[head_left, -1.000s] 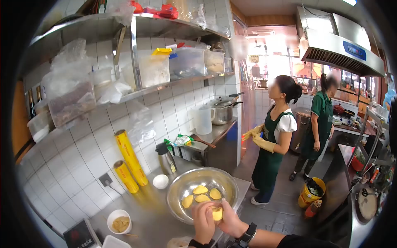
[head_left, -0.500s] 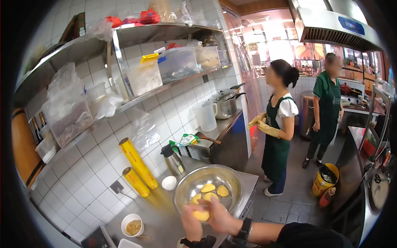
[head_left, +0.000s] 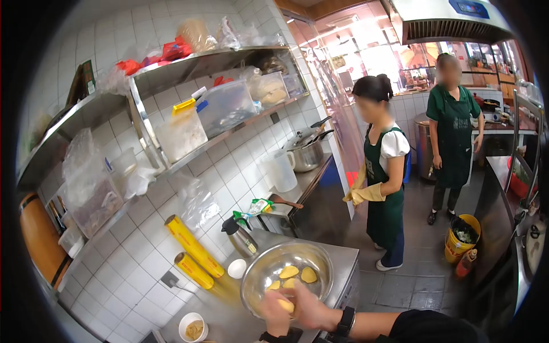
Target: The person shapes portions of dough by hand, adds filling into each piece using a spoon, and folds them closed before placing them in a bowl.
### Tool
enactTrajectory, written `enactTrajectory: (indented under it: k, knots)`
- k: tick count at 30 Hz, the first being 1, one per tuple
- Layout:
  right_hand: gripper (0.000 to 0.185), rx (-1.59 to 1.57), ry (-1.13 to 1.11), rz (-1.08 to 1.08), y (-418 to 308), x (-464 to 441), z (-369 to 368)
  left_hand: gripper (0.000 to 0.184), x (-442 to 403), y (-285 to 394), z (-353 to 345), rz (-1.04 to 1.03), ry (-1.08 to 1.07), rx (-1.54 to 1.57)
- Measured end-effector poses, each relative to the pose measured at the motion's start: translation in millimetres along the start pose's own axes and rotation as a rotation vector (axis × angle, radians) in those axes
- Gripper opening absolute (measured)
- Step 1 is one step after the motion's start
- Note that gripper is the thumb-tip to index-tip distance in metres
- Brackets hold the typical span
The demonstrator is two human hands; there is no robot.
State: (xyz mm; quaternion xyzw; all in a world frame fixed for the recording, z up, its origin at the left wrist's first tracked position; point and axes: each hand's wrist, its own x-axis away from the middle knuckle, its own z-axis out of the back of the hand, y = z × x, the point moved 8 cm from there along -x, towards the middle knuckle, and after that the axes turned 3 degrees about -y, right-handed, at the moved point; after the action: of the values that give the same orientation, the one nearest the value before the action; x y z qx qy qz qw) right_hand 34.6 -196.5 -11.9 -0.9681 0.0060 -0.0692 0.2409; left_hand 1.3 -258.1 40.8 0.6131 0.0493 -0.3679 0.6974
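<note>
A steel mixing bowl [head_left: 327, 268] stands at the counter's near edge with several flat yellow dough pieces [head_left: 309, 275] lying in it. Over its near rim, my left hand [head_left: 274, 314] and my right hand [head_left: 313, 308] face each other, fingers curled around one yellow dough piece [head_left: 286, 306]. The piece touches both hands; motion blurs the fingers somewhat. Left of the bowl sit a small white bowl [head_left: 237, 268] and a white cup [head_left: 193, 328] holding a tan paste.
Two yellow film rolls [head_left: 195, 246] and a steel thermos [head_left: 243, 240] stand against the tiled wall. Shelves [head_left: 223, 132] with plastic boxes run above. Two people in green aprons [head_left: 389, 200] [head_left: 453, 131] stand beyond the counter, near a yellow bucket [head_left: 457, 246].
My view has turned slightly. My hands remain over the bowl with the dough piece, shifted a little lower in view. The nearer person's gloved hands have lowered; the farther person faces more this way.
</note>
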Motion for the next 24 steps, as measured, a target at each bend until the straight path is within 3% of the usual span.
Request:
enactTrajectory:
  k: [2, 5, 6, 9, 11, 14, 16, 18, 20, 23, 24]
  knots:
    - [0.057, 0.034, 0.05, 0.056, -20, -3, 10, 0.042, -8, 20, 1, 0.069, 0.048, 0.372]
    - [0.056, -0.032, 0.042, 0.109, -25, -12, 21, 0.037, -7, 8, -26, -0.06, 0.018, -0.081]
    - [0.053, -0.034, 0.115, 0.113, -25, -14, 30, 0.028, -7, 23, -21, -0.2, 0.063, -0.303]
    - [0.049, 0.127, 0.073, 0.292, -35, -15, 28, 0.029, 12, 62, -41, -0.667, -0.074, -0.584]
    - [0.046, 0.061, 0.083, 0.192, -18, -6, 26, 0.024, 9, 55, -39, -0.546, -0.066, -0.569]
    - [0.049, -0.07, 0.077, 0.036, 9, -13, 29, 0.033, -7, 40, -34, -0.414, -0.064, -0.545]
    - [0.051, -0.043, 0.017, 0.017, -10, 2, 9, 0.025, -13, 3, -3, -0.14, 0.017, -0.185]
    - [0.053, -0.052, -0.046, 0.036, -11, -16, 22, 0.023, -16, -9, -2, -0.036, 0.026, -0.018]
    - [0.053, -0.113, 0.027, 0.097, -15, -21, 27, 0.025, -20, 42, -17, -0.105, 0.015, -0.024]
    - [0.049, -0.044, 0.119, 0.152, -31, -21, 33, 0.023, -10, 19, -31, -0.354, 0.049, -0.377]
    - [0.048, 0.025, 0.133, 0.18, -38, -17, 31, 0.025, 0, 49, -31, -0.532, 0.147, -0.561]
